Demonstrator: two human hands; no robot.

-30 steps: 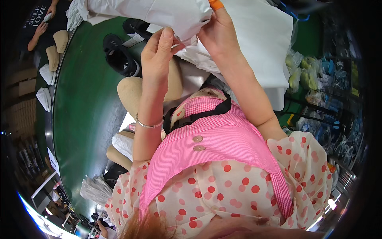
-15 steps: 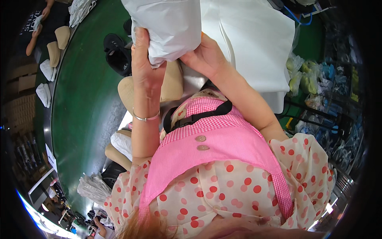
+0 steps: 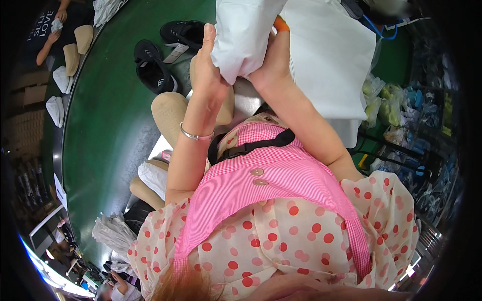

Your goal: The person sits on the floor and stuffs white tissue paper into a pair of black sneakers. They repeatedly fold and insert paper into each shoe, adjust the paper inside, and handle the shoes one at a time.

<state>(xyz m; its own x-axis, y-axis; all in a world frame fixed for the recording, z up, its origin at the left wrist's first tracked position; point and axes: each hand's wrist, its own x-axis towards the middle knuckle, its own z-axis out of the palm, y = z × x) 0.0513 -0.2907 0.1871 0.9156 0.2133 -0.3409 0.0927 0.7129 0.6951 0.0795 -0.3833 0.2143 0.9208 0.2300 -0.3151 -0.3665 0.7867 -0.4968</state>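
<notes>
Both my hands hold a white paper-wrapped bundle (image 3: 243,37) at the top of the view; what is inside is hidden. My left hand (image 3: 208,72) grips its left side with the thumb up. My right hand (image 3: 273,62) closes on its right side, and an orange covering (image 3: 281,23) shows on a finger. A large white sheet (image 3: 329,65), perhaps a stack, lies to the right of my hands. Beyond my left hand are a black shoe (image 3: 153,67) and another black shoe (image 3: 181,34) with a white tag. Beige foot-shaped forms (image 3: 170,113) lie beneath my left forearm.
The green table (image 3: 100,120) curves along the left. White-wrapped pieces (image 3: 54,111) and beige forms (image 3: 83,39) line its far edge, near another person's hands (image 3: 56,31). Crumpled white paper (image 3: 113,233) sits near my left elbow. Bagged items (image 3: 389,108) hang or lie at the right.
Both hands and the white bundle have moved right and slightly up. The bundle looks narrower, and the second black shoe with its tag now shows more fully.
</notes>
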